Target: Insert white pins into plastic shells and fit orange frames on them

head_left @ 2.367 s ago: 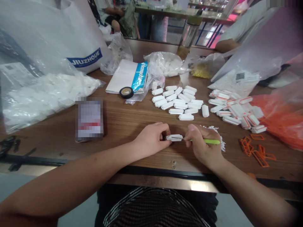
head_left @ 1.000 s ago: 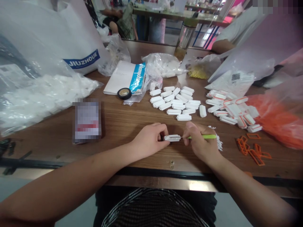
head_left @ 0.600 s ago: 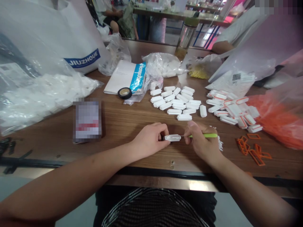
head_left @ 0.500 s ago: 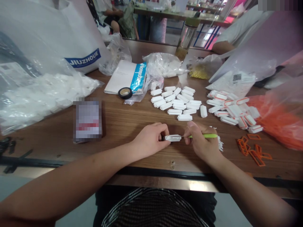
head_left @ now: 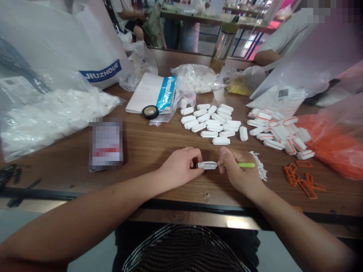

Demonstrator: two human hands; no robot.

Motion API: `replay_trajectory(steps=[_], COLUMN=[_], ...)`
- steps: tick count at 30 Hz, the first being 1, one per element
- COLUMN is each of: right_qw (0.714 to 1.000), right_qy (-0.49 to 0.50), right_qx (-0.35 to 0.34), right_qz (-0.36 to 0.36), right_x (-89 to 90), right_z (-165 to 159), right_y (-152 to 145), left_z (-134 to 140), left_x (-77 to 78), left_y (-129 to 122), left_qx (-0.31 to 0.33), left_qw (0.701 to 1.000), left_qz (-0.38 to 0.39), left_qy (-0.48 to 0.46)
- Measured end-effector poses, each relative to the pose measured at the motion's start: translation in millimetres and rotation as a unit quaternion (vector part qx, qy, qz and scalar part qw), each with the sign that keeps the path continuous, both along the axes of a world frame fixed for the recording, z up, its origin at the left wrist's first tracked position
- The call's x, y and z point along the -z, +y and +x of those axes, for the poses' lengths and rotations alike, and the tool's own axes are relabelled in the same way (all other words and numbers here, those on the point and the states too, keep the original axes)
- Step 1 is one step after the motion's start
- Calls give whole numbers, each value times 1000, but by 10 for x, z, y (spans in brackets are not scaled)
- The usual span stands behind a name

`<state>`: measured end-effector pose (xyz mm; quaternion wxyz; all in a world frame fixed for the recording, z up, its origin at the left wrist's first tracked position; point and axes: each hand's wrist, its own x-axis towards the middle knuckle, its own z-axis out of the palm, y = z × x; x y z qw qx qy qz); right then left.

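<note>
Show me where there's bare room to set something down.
Widest bare wood: between the pixelated object and left hand, in front of the tape roll. A smaller patch lies between that hand and the front edge. Crowded: near the right hand, with white bits, white cases, orange frames.

This is an assembly workshop: a clear bag of white parts (head_left: 202, 81) and a bag of yellow pieces (head_left: 238, 87) lie along the far edge of the worktop (head_left: 144, 145), matching white plastic housings (head_left: 221, 141) lie in batches, orange frames (head_left: 289, 175) toward its near edge; behind stands another workbench (head_left: 195, 16), with a seated person (head_left: 132, 15) nearby.
</note>
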<state>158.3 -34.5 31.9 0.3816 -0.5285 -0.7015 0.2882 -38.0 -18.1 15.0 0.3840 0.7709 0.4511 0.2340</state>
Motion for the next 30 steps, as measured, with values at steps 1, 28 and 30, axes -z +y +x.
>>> replay_trajectory(steps=[1,28,30], right_qw=[1000,998,998], right_qy=[10,69,67], right_qx=[4,3,-3], right_qz=[2,-5,-4], right_x=[5,53,55], right_z=[4,3,4], right_y=[0,-13,-18], left_z=[1,-2,-1], left_x=[-1,-15,-1], left_y=[0,2,2], left_qx=[1,1,1], left_qw=[1000,1000,1000], left_qz=[-3,-15,-10], left_qy=[-1,4,5])
